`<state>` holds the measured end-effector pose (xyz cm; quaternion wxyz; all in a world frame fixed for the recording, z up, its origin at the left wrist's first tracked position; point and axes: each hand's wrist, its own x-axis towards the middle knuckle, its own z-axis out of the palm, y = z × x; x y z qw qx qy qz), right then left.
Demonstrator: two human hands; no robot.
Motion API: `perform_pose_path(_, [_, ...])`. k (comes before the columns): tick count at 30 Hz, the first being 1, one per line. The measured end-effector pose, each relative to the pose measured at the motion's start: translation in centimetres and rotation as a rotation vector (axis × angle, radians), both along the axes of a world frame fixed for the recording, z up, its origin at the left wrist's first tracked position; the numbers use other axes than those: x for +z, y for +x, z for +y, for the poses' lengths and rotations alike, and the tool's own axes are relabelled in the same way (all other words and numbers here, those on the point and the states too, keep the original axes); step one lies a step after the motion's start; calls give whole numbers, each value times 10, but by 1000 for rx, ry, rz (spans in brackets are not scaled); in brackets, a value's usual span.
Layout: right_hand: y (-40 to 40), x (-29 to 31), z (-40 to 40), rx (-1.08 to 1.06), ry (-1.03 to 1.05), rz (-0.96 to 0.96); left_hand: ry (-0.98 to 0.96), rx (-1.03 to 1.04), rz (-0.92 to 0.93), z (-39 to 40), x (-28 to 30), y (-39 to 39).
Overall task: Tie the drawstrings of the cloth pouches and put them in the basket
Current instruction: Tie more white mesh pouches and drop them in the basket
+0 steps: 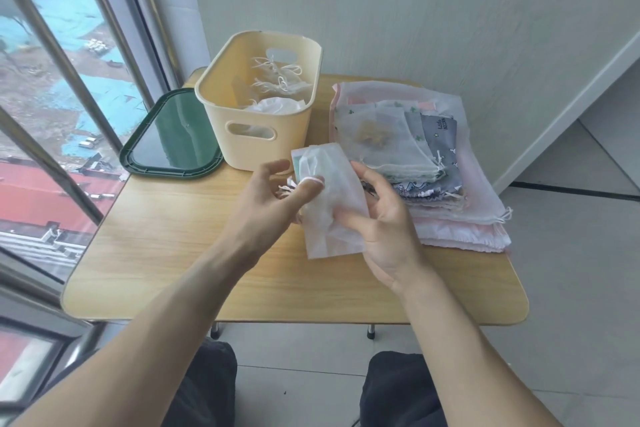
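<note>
A thin white cloth pouch [330, 204] hangs above the middle of the wooden table [166, 263], held between both hands. My right hand [381, 218] grips its right side, thumb across the front. My left hand [273, 198] pinches the pouch's white drawstring [311, 180], which loops over a fingertip, its frayed ends beside the knuckles. Behind stands the cream basket [214, 94], with several tied white pouches [277, 80] inside. To the right lies a stack of flat pouches [408, 149], white, pink and grey printed.
A dark green tray-like lid [173, 135] lies left of the basket. A window with metal bars runs along the left, a pale wall behind the table. My knees show below the table's front edge, over a tiled floor.
</note>
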<state>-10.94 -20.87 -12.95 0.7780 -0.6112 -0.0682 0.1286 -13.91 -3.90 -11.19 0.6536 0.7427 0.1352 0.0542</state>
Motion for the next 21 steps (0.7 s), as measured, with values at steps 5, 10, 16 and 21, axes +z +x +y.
perform_pose_path(5, [2, -3, 10, -141, -168, -172, 170, 50, -203, -9, 11, -4])
perform_pose_path(10, [7, 7, 11, -228, -95, -123, 229, 207, -507, 1, 42, 2])
perform_pose_path(16, [9, 16, 7, -234, -39, -68, 135, 398, -622, 32, 95, 78])
perform_pose_path(21, [8, 16, 3, -186, -38, -93, -27, 405, -304, 50, 104, 174])
